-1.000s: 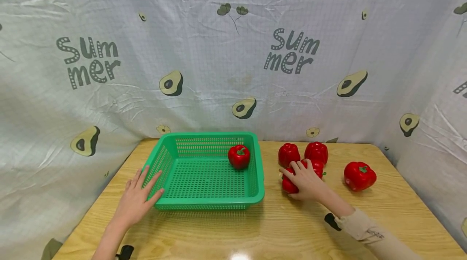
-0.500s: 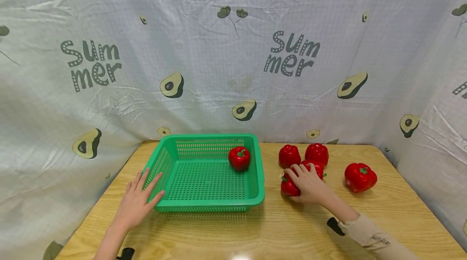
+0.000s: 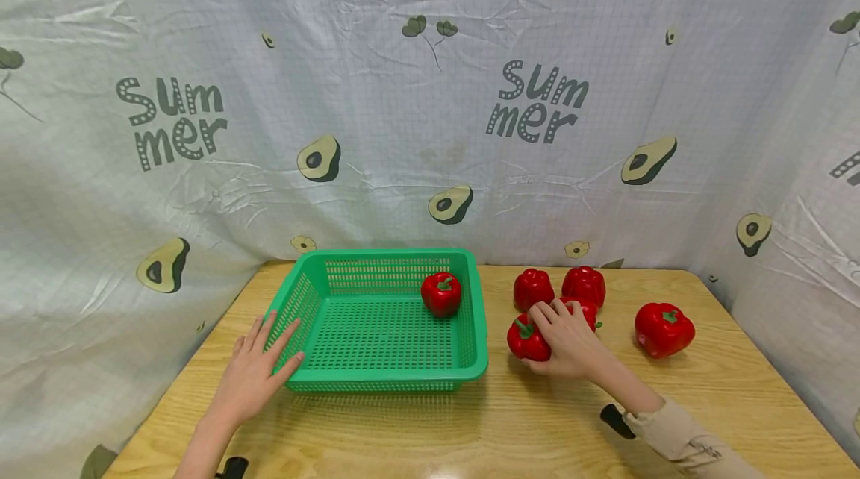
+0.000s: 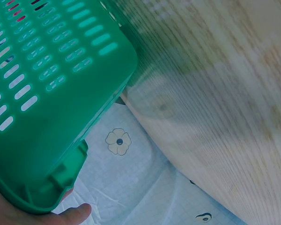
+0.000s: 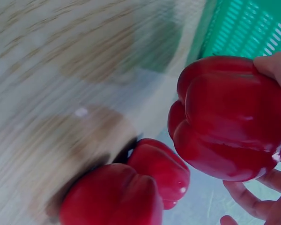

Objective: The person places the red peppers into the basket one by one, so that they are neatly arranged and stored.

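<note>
My right hand (image 3: 567, 337) grips a red bell pepper (image 3: 528, 339) with a green stem, thumb on the near side and fingers over the top. In the right wrist view the held pepper (image 5: 229, 119) fills the middle right, with the thumb (image 5: 277, 68) on one side and fingertips on the other. My left hand (image 3: 254, 367) rests with spread, straight fingers on the left rim of a green plastic basket (image 3: 386, 373). The left wrist view shows the basket's slotted wall (image 4: 61, 51) and that hand's fingers (image 4: 75, 214) at its corner. One pepper (image 3: 441, 295) sits inside the basket, at its right.
Behind the right hand stand two more peppers (image 3: 533, 289) (image 3: 584, 286), with another (image 3: 586, 309) partly hidden by the fingers. A separate pepper (image 3: 664, 330) lies farther right. The wooden table (image 3: 430, 434) ends at a printed cloth (image 3: 376, 106) hung behind.
The right hand has closed more firmly round the near pepper, which has shifted left and turned so its stem shows. The left hand has stayed on the basket rim.
</note>
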Tool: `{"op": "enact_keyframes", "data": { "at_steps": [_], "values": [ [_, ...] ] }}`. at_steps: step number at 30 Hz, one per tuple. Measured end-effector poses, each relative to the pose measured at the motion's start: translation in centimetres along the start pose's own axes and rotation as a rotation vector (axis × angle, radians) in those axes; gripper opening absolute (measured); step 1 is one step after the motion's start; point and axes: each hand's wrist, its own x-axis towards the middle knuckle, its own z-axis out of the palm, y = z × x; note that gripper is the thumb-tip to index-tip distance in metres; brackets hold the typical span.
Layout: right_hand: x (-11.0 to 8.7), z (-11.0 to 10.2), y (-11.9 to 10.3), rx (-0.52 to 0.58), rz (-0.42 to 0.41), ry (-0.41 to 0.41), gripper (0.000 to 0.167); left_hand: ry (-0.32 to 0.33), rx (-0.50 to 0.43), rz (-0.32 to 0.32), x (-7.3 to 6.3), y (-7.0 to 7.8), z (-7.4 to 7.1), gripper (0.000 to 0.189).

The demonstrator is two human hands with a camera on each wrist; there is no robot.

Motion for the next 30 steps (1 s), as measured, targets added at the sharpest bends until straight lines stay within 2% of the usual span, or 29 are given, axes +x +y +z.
{"op": "enact_keyframes", "data": {
  "at_steps": [14,24,30],
  "values": [
    [0.9,-1.2,-0.7,0.082,0.015,0.057,0.056,-0.003,-0.002,0.005,0.1,0.0,-0.1,0.056],
    [2.0,-2.1,-1.3,0.110,0.002,0.144,0.060,-0.008,-0.006,-0.004,0.1,-0.1,-0.1,0.057],
    [2.8,-2.5,-1.6,0.137,-0.025,0.190,0.057,-0.007,0.000,-0.004,0.1,-0.1,-0.1,0.056]
  ]
}}
